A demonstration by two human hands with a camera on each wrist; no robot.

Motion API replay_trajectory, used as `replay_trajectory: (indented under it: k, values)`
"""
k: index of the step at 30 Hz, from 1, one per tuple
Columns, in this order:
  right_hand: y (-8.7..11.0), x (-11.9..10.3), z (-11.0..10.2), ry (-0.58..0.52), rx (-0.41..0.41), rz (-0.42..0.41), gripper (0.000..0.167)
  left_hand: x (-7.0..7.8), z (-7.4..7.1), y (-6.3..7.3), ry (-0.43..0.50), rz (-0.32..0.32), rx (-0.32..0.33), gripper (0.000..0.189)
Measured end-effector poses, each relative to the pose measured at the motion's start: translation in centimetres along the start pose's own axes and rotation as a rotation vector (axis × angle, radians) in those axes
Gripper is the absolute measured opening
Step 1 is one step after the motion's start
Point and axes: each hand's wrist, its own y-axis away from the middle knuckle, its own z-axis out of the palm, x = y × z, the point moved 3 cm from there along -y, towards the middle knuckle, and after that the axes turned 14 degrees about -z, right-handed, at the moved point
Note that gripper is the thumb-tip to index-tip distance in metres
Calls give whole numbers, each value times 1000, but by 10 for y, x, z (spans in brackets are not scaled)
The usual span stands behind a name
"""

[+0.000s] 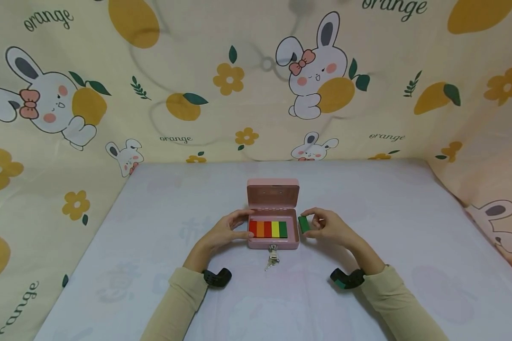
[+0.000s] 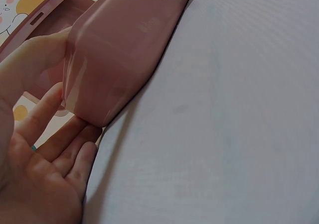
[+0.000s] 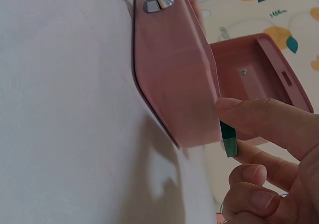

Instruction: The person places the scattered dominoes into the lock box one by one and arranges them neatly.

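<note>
A small pink metal cash box [image 1: 261,244] stands with its lid [image 1: 273,195] raised. Inside it, several coloured blocks [image 1: 268,229] lie side by side in a row: red, orange, red, yellow and green. My left hand [image 1: 223,230] holds the box by its left end, thumb at the front of the rim and fingers further back along the side. Just off the box's right rim, my right hand [image 1: 329,229] pinches a green block [image 1: 304,224] between thumb and forefinger. In the right wrist view that block [image 3: 230,144] is tilted beside the box wall, its upper part covered by the thumb.
Keys [image 1: 272,260] hang from the lock on the box's front, over the white tabletop [image 1: 281,303]. A cloth printed with rabbits and oranges [image 1: 247,109] rises behind the table and along both sides. A black camera band [image 1: 217,278] sits on each wrist.
</note>
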Motion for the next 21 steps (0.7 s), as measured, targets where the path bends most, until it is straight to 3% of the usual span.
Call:
replay_trajectory:
  k: [14, 21]
  values:
    - [-2, -7, 3, 30, 4, -5, 47, 0, 0, 0, 4, -22, 20, 64]
    - [-2, -8, 4, 10, 12, -7, 47, 1, 0, 1, 20, -13, -3, 65]
